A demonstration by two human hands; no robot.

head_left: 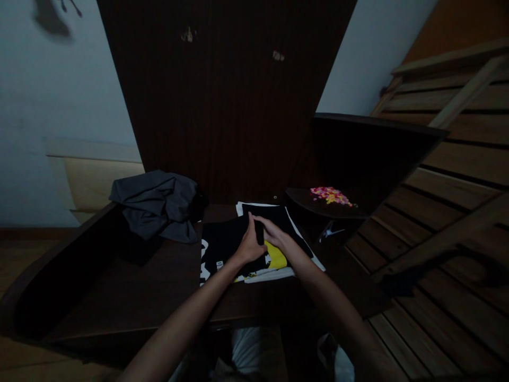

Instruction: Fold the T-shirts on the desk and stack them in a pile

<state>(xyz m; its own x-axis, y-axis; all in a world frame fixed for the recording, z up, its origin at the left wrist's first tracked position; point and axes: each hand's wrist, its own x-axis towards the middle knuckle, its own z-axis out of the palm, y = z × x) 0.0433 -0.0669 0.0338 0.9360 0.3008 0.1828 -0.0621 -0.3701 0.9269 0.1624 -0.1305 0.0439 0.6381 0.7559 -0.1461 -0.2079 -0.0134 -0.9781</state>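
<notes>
A folded black T-shirt (222,236) with white print lies in front of me on the dark wooden surface. My left hand (250,245) rests on its right part, fingers stretched forward and thumb pointing right. Against the shirt's right edge is my right hand (272,232), its fingers extended left until the tips nearly meet those of the left. Black cloth shows between the two hands. Yellow cloth (276,255) peeks out below the right hand. Under and behind lies another black garment (294,228) with white cloth along its edges.
A crumpled dark grey cloth (159,204) sits at the left against the raised side panel (51,265). Pink and yellow small pieces (331,195) lie on a corner shelf (302,199) at the right. A tall dark panel (230,106) stands behind; wooden slats (457,212) rise at the right.
</notes>
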